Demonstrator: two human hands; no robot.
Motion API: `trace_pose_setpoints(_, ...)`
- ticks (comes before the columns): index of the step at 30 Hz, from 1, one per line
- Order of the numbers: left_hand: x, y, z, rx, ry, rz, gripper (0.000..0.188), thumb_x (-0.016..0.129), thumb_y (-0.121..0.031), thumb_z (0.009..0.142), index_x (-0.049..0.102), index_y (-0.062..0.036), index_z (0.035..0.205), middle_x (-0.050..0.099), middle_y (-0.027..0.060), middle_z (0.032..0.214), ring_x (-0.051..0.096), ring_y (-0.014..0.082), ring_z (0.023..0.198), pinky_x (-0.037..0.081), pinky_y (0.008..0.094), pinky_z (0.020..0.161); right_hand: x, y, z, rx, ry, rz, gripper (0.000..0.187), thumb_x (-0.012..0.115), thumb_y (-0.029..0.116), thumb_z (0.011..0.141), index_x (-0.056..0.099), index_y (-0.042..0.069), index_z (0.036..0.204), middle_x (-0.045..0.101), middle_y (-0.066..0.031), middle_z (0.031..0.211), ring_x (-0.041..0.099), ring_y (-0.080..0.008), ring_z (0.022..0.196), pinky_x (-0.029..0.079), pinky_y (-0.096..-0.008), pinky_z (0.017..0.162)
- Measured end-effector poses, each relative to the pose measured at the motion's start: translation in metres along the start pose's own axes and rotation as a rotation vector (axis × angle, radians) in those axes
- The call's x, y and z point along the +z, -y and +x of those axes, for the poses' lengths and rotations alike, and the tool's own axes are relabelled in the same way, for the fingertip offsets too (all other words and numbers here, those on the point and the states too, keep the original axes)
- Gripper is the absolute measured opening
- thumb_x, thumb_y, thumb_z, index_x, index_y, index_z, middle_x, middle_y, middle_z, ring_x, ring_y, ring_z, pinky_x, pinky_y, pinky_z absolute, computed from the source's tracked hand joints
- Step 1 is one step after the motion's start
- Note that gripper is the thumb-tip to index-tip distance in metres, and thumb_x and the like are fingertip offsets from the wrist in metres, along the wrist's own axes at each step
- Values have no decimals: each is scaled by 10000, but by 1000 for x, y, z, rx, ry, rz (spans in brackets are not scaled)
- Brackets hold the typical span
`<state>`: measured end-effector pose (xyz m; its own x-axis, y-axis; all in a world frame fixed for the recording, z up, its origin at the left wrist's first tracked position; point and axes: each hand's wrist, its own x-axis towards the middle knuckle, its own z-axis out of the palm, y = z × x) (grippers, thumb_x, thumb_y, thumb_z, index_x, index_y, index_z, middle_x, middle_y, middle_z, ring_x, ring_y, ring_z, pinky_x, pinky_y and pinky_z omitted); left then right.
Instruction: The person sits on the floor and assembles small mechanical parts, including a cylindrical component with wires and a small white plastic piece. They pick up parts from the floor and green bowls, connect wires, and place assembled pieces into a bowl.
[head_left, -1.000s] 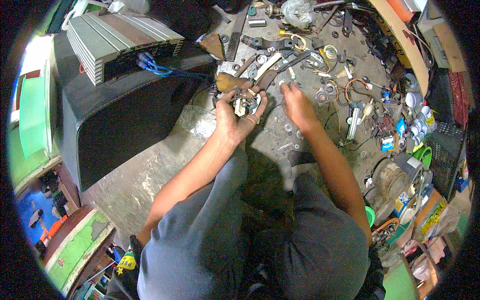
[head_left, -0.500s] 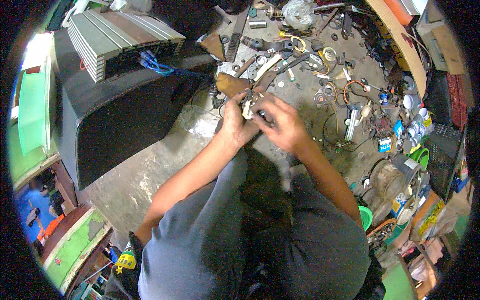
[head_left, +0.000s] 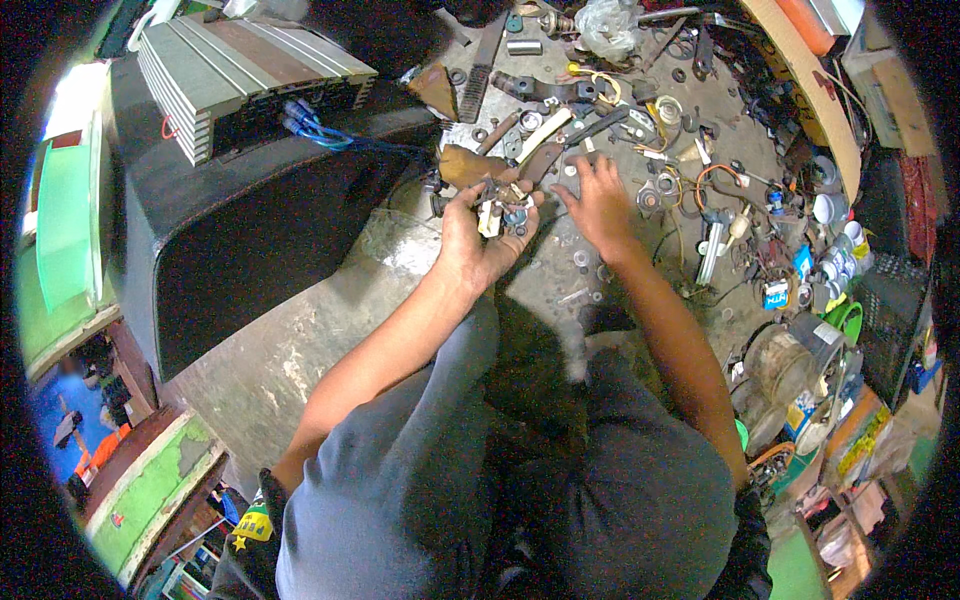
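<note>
My left hand (head_left: 470, 245) is cupped and closed round a small mechanical part (head_left: 503, 210). The part mixes dark metal with a white plastic block; its exact kind I cannot make out. Over the floor to the right, my right hand (head_left: 600, 205) has its thumb and fingers apart and holds nothing. Its fingertips are by a small pale tube-like piece (head_left: 589, 146), and I cannot tell whether they touch it. Just beyond my left hand lie a brown flat piece (head_left: 470, 165) and a cream-coloured bar (head_left: 545, 137).
A black box (head_left: 250, 240) carrying a finned metal amplifier-like unit (head_left: 255, 65) with blue cables (head_left: 320, 135) stands at the left. Washers, wires and metal parts litter the concrete floor (head_left: 290, 350). At the right are wire spools (head_left: 778, 360), a black crate (head_left: 890, 290) and a cardboard edge (head_left: 810, 90).
My right hand has left the part in my left hand and moved right and forward, its fingers opening. The left hand keeps hold of the part, which now shows more fully.
</note>
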<state>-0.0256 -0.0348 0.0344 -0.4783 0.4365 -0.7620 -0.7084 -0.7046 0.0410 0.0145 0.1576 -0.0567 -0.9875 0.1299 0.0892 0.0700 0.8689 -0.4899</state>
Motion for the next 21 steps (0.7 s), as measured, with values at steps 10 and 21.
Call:
trace_pose_setpoints(10, -6, 1, 2, -32, 81, 12, 374, 356, -290, 1023, 556, -26, 1196, 662, 146, 1038, 643, 310, 956, 494, 332, 617, 3, 1, -12, -29, 171, -184, 290, 600, 222, 928, 604, -18, 1090, 586, -227, 1144, 545, -409, 1099, 473, -478, 926)
trace_pose_setpoints(21, 1, 8, 2, -7, 52, -67, 377, 351, -274, 1005, 532, -6, 1199, 613, 203, 1124, 577, 340, 1078, 558, 440, 864, -97, 35, -27, 361, -57, 670, 188, 627, 154, 961, 608, 1, 1067, 647, -105, 911, 624, -176, 806, 505, -321, 736)
